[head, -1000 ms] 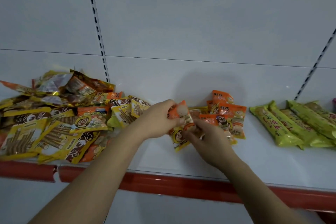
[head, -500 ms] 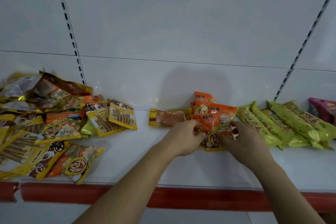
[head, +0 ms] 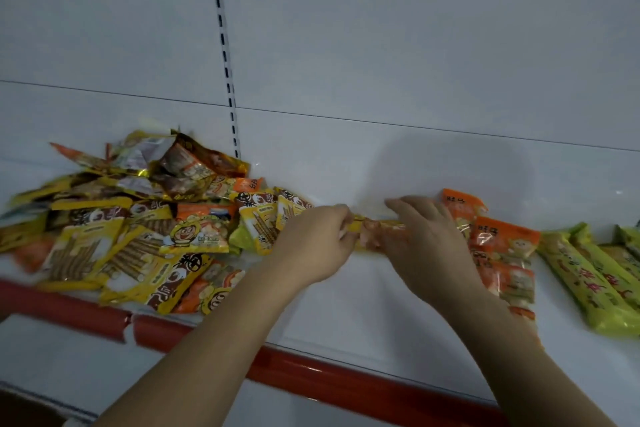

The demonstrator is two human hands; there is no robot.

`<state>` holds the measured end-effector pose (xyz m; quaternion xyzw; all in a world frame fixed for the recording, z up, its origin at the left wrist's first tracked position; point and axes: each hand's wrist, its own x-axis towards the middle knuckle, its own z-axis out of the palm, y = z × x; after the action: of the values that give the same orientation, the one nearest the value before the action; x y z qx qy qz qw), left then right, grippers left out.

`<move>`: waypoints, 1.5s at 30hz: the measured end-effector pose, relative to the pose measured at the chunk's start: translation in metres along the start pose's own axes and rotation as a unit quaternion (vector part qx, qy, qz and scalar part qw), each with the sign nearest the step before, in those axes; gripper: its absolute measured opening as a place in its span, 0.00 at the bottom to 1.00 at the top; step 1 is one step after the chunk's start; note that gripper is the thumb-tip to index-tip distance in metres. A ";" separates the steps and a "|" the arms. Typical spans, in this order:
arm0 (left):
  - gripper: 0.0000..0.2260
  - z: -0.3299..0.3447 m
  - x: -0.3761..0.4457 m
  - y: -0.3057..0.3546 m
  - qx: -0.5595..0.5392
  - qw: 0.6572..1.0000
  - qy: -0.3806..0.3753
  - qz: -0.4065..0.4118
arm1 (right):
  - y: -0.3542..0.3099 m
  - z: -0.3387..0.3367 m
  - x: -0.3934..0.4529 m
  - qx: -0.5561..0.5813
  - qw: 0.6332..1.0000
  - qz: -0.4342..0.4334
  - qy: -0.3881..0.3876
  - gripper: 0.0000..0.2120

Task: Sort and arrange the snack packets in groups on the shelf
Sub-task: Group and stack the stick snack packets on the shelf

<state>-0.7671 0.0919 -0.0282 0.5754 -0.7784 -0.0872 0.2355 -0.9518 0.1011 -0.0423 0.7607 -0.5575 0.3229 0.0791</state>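
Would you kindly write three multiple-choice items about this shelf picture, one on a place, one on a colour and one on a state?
1. Where does the unsorted heap of packets lie?
A. At the shelf's left
B. At the shelf's right end
C. On the floor

2. What colour is the strip along the front edge of the shelf?
A. Blue
B. Red
C. Black

3. What are the hands doing?
A. Both hang idle
B. Only the right hand touches a packet
C. The left hand and the right hand are both on one yellow packet

Answers:
1. A, the heap fills the left, while the orange packets and green packets lie to the right.
2. B, the edge strip is red.
3. C, the left hand pinches the packet's left end and the right hand covers the other.
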 end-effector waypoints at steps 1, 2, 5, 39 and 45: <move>0.12 -0.009 -0.003 -0.008 0.025 0.999 0.018 -0.008 | -0.010 0.009 0.007 0.010 0.999 -0.028 -0.024 0.24; 0.11 -0.017 -0.006 -0.017 0.050 0.998 0.035 -0.021 | -0.019 0.019 0.013 0.009 0.997 -0.055 -0.055 0.26; 0.06 -0.035 -0.015 -0.048 0.125 0.986 0.074 -0.085 | -0.049 0.048 0.030 -0.018 0.984 -0.091 -0.156 0.29; 0.14 0.013 0.022 -0.050 -0.332 0.874 0.009 -0.355 | -0.041 0.064 0.003 0.066 0.979 -0.071 -0.176 0.26; 0.06 0.002 0.024 -0.049 -0.398 0.850 0.060 -0.339 | -0.018 0.050 0.013 -0.070 0.981 0.034 -0.177 0.22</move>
<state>-0.7315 0.0529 -0.0439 0.6645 -0.4183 -0.4292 0.4464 -0.9134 0.0739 -0.0693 0.7789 -0.6096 0.1455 0.0212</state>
